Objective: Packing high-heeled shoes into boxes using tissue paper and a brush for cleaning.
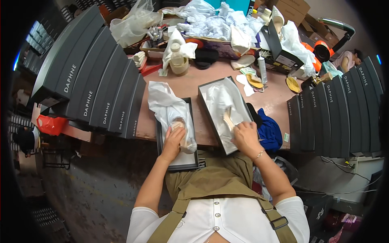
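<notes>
Under my left hand (174,139) is a pale shoe (177,123), partly wrapped in white tissue paper (164,99). My fingers curl over the shoe. It lies above a dark, shallow box lid (187,167) at the table's front edge. To the right stands an open dark shoebox (204,103) lined with white tissue. My right hand (246,137) reaches over its near right side, closed on a beige shoe (228,118) that lies in the paper. The fingertips of that hand are partly hidden.
Dark shoeboxes (91,81) are stacked at the left, with another stack of shoeboxes (336,109) at the right. Crumpled white paper (219,24) fills the back. A bottle (178,60), a white tube (261,69) and a blue cloth (268,129) lie around the tabletop (170,87).
</notes>
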Demonstrator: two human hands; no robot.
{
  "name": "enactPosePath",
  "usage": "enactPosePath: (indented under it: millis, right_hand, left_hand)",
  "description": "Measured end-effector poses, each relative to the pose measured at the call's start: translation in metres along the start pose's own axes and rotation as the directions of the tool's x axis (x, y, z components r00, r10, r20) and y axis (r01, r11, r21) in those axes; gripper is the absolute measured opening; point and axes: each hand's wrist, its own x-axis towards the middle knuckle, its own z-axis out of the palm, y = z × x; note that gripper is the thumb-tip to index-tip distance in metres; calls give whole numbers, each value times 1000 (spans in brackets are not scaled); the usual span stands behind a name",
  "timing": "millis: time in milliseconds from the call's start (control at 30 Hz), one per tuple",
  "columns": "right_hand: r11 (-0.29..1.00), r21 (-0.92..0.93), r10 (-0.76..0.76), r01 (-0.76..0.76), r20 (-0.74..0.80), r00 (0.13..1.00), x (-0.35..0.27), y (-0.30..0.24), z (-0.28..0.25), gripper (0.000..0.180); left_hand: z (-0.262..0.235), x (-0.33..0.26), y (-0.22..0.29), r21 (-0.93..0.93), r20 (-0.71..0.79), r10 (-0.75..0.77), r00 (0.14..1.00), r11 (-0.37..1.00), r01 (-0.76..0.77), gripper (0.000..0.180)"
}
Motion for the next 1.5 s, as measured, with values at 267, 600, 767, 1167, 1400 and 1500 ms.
enactPosePath:
  millis: [267,600,767,1167,1400,1500]
  right_hand:
    - [795,605,-178,-27,276,945,45,-8,-25,29]
    - [974,225,-12,-39,220,975,61,51,-24,30]
    - [890,-97,-433,446,131,892,53,69,-5,33]
    - [713,146,-697,686,249,672,62,53,22,43]
    - [754,149,-650,639,312,693,61,51,24,35]
    - [811,112,-583,574,246,775,67,55,5,43]
  left_hand:
    - [-15,-1,5,75,-49,0,999,997,4,49]
    - [-2,33,-49,128,-156,-357,921,917,377,52]
    - [-1,47,-40,119,-244,-379,892,902,416,44]
    - [-20,3,-7,78,178,-19,984,997,6,56]
    - [-31,20,-8,-80,107,-5,994,997,14,54]
    - [-63,44,5,-233,-188,-53,981,972,8,52]
